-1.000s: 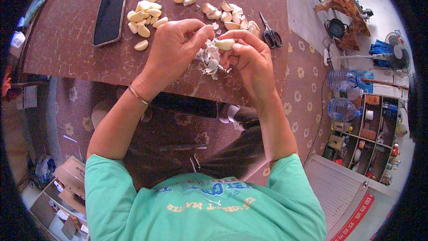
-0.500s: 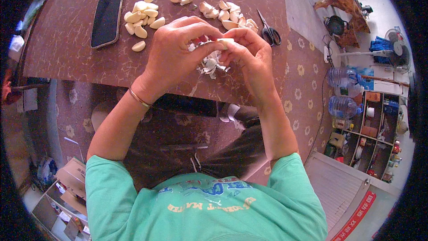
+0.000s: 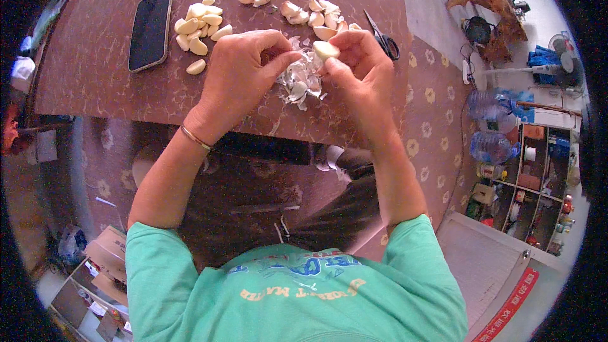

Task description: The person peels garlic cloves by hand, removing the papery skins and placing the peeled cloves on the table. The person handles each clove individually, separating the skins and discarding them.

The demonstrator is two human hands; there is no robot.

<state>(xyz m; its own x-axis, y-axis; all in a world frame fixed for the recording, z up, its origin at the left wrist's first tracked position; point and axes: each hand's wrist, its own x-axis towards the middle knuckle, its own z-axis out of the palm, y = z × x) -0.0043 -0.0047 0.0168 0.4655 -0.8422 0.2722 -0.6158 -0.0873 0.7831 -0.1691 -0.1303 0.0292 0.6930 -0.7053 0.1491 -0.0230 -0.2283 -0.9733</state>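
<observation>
Hands drawn apart, right hand [image 3: 358,63] pinching pale peeled garlic clove [image 3: 325,49], left hand [image 3: 244,69] curled empty

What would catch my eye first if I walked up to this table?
Most striking are the two hands at the table's near edge: the right hand pinches a peeled garlic clove, with the left hand beside it over a heap of papery garlic skins. Behind the left hand lies a pile of peeled cloves beside a black phone; scissors lie at the right.
</observation>
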